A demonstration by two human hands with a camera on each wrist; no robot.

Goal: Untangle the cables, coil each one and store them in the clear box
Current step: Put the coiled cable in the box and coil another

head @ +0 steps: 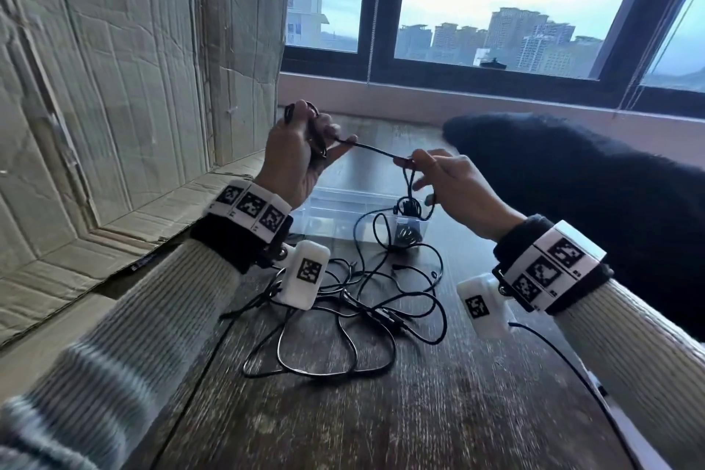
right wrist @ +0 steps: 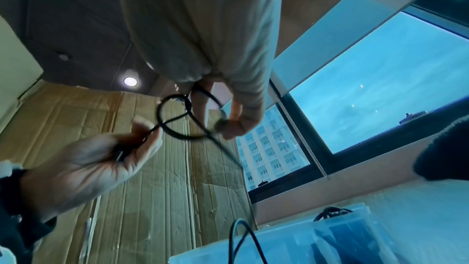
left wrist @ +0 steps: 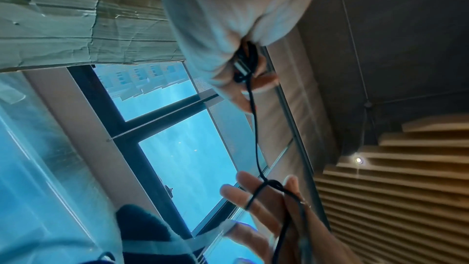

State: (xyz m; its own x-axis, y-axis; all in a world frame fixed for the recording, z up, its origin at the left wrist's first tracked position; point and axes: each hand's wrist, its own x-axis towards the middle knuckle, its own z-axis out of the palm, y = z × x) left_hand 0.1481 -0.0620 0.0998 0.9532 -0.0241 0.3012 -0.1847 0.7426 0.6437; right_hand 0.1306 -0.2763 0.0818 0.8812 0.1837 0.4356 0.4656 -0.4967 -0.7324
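Note:
In the head view my left hand [head: 305,149] is raised above the table and grips a small coil of black cable [head: 368,148]. A short taut stretch runs from it to my right hand [head: 423,168], which pinches the cable where it loops. From there the cable hangs down toward the clear box [head: 335,202]. The left wrist view shows my left hand [left wrist: 236,71] curled round the coil and a plug, with the cable [left wrist: 255,127] reaching my right hand [left wrist: 269,204]. In the right wrist view a cable loop [right wrist: 158,114] hangs between both hands. More tangled cables [head: 362,313] lie on the table.
A wall of flattened cardboard [head: 133,88] stands along the left. A dark fuzzy object [head: 572,179] lies at the right, behind my right arm. The wooden table [head: 438,412] ends at a windowsill [head: 419,95]. The clear box [right wrist: 291,242] holds dark items.

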